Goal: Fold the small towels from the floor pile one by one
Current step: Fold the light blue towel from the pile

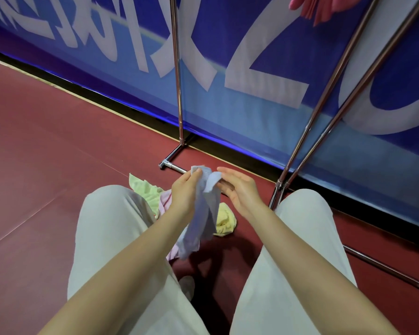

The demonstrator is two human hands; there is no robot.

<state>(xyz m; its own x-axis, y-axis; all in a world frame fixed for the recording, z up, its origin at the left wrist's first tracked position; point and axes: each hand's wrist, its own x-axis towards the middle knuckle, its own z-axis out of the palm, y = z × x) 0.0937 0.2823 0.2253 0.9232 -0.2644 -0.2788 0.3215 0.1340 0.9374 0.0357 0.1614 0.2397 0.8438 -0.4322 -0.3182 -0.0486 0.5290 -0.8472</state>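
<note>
A pale blue small towel point(205, 213) hangs crumpled between my knees, above the floor. My left hand point(185, 189) pinches its top edge, thumb over the cloth. My right hand point(240, 189) is beside it with straight fingers, its fingertips touching the towel's upper fold. Under the towel lies the floor pile: a light green towel point(145, 192), a pink towel point(165, 204) and a yellow towel point(225, 221). Much of the pile is hidden behind my left arm and the hanging towel.
I sit with both legs in pale trousers point(111, 238) either side of the pile on a dark red floor point(46, 165). A chrome rack point(178, 93) stands ahead against a blue banner wall point(264, 44). Pink cloth point(317, 6) hangs at the top right.
</note>
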